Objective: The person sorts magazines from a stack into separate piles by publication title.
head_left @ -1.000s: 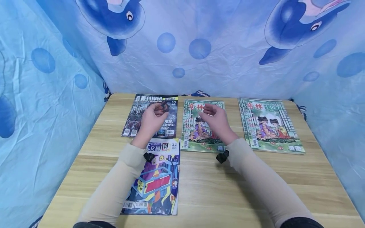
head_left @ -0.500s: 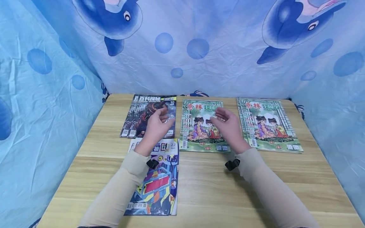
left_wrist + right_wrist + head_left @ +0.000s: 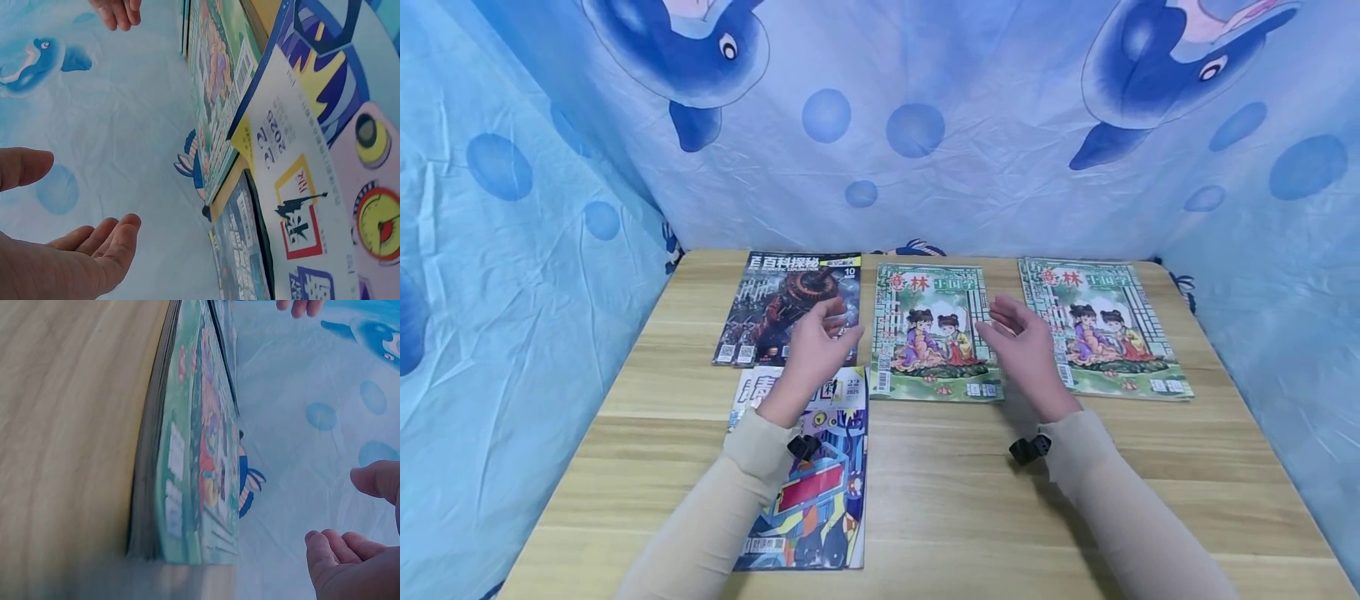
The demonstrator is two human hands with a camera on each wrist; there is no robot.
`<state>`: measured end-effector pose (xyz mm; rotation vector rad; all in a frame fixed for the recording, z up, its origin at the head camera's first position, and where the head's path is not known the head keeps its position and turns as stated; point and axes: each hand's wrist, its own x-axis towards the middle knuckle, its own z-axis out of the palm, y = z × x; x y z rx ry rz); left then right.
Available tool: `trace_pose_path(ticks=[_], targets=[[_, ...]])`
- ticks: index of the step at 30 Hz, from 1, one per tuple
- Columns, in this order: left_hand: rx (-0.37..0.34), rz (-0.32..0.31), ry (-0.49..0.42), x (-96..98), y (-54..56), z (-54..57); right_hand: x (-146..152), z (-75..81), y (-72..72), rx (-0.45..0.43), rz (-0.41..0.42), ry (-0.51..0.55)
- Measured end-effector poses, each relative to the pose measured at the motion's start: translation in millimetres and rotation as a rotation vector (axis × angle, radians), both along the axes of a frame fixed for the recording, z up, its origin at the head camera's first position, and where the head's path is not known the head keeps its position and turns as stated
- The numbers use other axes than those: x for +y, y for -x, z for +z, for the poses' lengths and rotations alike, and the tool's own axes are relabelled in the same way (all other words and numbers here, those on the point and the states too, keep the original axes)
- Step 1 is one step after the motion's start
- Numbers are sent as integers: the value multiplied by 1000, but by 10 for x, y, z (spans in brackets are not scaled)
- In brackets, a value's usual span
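Observation:
My left hand (image 3: 817, 354) hovers with loosely bent fingers over the lower part of a dark magazine (image 3: 756, 321) and the top of a colourful magazine (image 3: 820, 508). It holds nothing, as the left wrist view also shows of this hand (image 3: 81, 262). My right hand (image 3: 1026, 350) hangs in the air between the middle green magazine (image 3: 936, 387) and the right green magazine stack (image 3: 1120, 292). Nothing is between its thumb and fingers, and in the right wrist view the hand (image 3: 350, 562) stays apart from the green magazine's cover (image 3: 215, 444).
The magazines lie on a wooden table (image 3: 940, 500). A blue curtain (image 3: 985, 200) printed with dolphins hangs behind the table's far edge and along both sides. Several magazines are stacked at the right, with their edges slightly offset.
My right hand has moved right, off the middle green magazine's cover towards its right edge. The left hand has shifted slightly right and nearer to me. The magazines lie as before.

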<state>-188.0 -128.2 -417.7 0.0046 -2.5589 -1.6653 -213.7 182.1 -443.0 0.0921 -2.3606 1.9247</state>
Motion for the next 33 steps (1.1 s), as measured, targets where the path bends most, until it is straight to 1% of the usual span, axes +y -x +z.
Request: trace_pose_path(ticks=[8, 12, 17, 21, 26, 33], targets=[[-20, -19, -39, 38, -1, -47, 114, -45, -44, -3, -3, -2], [-40, -15, -29, 57, -12, -56, 134, -59, -61, -8, -5, -16], [-63, -4, -8, 69, -23, -64, 139, -77, -77, -19, 0, -13], [-72, -2, -7, 63, -28, -72, 145, -90, -78, -21, 3, -12], [-77, -5, -5, 62, -18, -82, 157, -90, -77, -15, -3, -17], [-121, 4, 2, 97, -5, -101, 170, -103, -79, -31, -7, -28]])
